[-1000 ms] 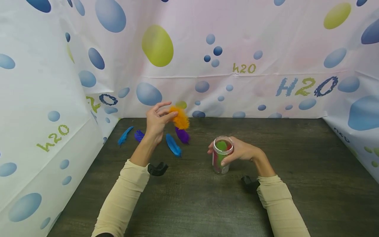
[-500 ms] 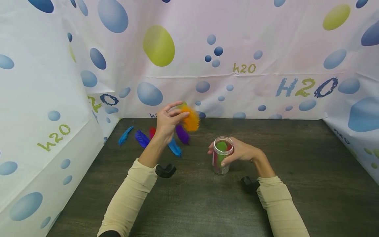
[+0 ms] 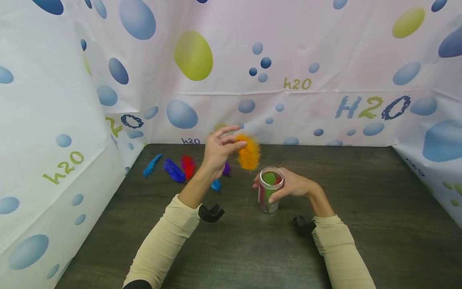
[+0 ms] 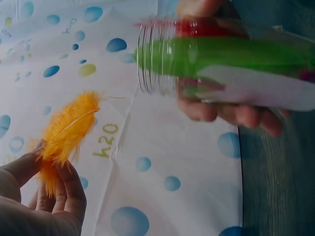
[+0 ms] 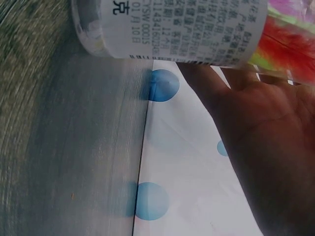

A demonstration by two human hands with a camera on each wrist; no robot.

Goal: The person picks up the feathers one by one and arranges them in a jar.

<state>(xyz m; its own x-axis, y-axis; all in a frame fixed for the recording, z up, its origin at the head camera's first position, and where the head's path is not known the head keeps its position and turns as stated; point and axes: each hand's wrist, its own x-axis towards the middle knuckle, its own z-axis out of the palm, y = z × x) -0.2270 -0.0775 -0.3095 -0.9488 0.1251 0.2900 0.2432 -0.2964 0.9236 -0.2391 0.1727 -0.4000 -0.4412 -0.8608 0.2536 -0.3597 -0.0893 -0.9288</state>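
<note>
An orange feather is pinched near one end between the thumb and fingers of my left hand, up and to the left of the jar's mouth. Its bare quill points toward the jar in the left wrist view. My right hand grips a clear glass jar around its side, and the jar stands upright without a lid. Inside it a green feather and a red feather show through the glass. A printed label covers part of the jar.
On the dark wooden table lie a light blue feather, a dark blue feather and a red feather. A purple feather and another blue feather are partly behind the left hand. A spotted curtain surrounds the back and sides.
My left hand has carried the orange feather rightward, close to the jar, uncovering the dark blue and red feathers on the table. My right hand and the jar have stayed in place.
</note>
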